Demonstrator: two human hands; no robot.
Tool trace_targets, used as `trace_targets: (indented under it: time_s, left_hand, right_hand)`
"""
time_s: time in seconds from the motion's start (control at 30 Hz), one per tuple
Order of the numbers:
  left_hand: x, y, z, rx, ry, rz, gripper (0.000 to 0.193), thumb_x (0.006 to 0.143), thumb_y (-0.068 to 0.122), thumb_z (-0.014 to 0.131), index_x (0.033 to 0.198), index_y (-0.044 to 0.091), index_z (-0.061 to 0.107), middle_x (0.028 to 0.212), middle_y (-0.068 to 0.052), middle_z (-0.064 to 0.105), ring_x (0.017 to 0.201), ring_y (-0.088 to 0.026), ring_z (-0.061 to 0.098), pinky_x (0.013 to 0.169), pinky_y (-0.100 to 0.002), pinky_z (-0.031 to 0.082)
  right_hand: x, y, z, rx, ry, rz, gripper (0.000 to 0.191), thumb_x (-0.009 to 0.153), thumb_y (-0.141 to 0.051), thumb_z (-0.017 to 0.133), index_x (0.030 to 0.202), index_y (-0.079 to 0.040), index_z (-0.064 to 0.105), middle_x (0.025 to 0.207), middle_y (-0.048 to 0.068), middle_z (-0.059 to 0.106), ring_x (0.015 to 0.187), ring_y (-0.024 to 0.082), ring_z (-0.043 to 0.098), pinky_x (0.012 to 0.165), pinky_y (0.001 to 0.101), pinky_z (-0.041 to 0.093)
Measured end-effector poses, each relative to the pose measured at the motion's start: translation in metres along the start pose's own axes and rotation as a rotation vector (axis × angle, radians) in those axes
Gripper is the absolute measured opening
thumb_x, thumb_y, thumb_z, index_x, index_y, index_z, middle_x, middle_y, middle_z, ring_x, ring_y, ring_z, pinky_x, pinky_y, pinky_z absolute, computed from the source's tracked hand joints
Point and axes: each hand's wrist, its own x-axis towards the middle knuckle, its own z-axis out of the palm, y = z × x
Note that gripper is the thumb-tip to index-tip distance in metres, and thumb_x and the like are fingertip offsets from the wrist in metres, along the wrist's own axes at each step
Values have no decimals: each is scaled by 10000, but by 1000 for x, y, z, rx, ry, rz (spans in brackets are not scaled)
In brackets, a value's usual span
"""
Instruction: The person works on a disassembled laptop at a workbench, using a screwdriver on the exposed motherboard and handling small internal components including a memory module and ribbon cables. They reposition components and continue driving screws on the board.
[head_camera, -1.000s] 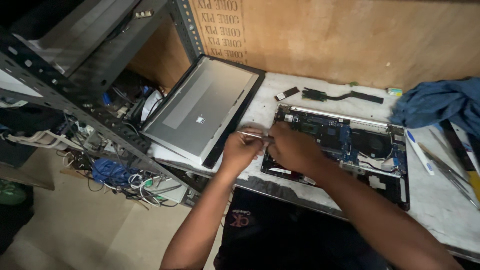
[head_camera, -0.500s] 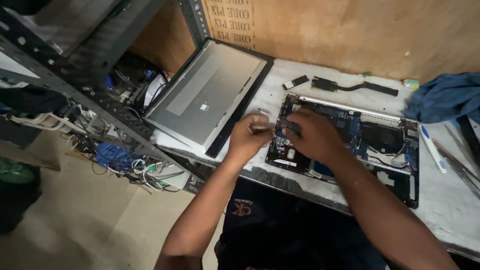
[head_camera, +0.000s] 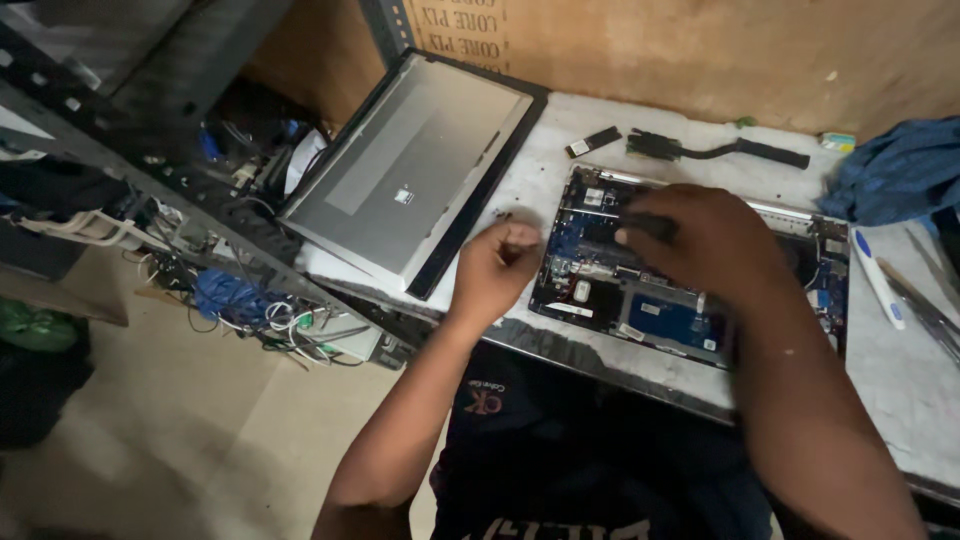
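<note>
Worn white desk against a brown board wall carries everything, running from the frame's centre to its right edge. At centre the left hand is curled into a loose fist, fingertips pinched together at the left edge of the opened laptop base; whether something tiny sits in that pinch cannot be told. Right of centre, the right hand lies palm-down over the board, fingers bent and pressing on a dark part, which it covers.

That laptop base lies flat with its cover off, showing a blue circuit board, small white labels, a silvery strip along the far edge and dark framing.

Half a second ago the two hands met at the base's left rim around a thin bright tool; now they are apart, the right one shifted onto the board's upper middle, and the tool is not seen.

Left of the hands, a grey detached laptop lid leans tilted. Above, a black heat pipe and a small dark stick-shaped card lie near the wall. At upper right sits a blue cloth, and a white-and-blue pen below it.
</note>
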Motion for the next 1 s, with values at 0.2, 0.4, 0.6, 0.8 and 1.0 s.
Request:
trace_targets:
  time_s: [0.2,0.4,0.6,0.8,1.0]
  left_hand:
    - [-4,10,1,105,29,39,235,820,-36,718,1051,3,724,991,-89,736,840,-133,697,748,-262,569]
    - [1,27,1,243,-45,35,258,794,40,769,1049,13,745,954,-111,752,808,-167,737,729,-285,583]
    - [3,44,-7,515,-148,223,205,844,108,758,1039,44,766,918,-143,736,787,-286,733,731,-376,579]
    - [5,44,-13,635,-210,433,171,892,108,726,1043,29,740,958,-147,726,837,-351,709,752,-428,577]
    - [-1,42,-9,693,-115,464,123,917,133,722,1001,43,731,962,-128,728,842,-347,713,739,-431,582]
  right_hand:
    - [7,-13,31,83,28,-28,248,832,-290,774,997,-105,757,936,158,719,875,366,695,779,460,553]
    - [4,-16,55,75,144,-34,260,867,-259,760,1051,-78,739,981,159,728,931,394,684,797,486,544]
    - [2,-11,53,75,185,-34,284,862,-255,758,1064,-57,732,986,162,726,937,398,678,807,484,540]
    - [2,-10,55,73,158,-5,276,869,-249,756,1068,-60,737,983,166,727,945,397,682,809,484,541]
    - [1,-12,47,17,192,-30,272,914,-300,725,1077,-83,736,1045,160,727,976,392,684,822,486,547]
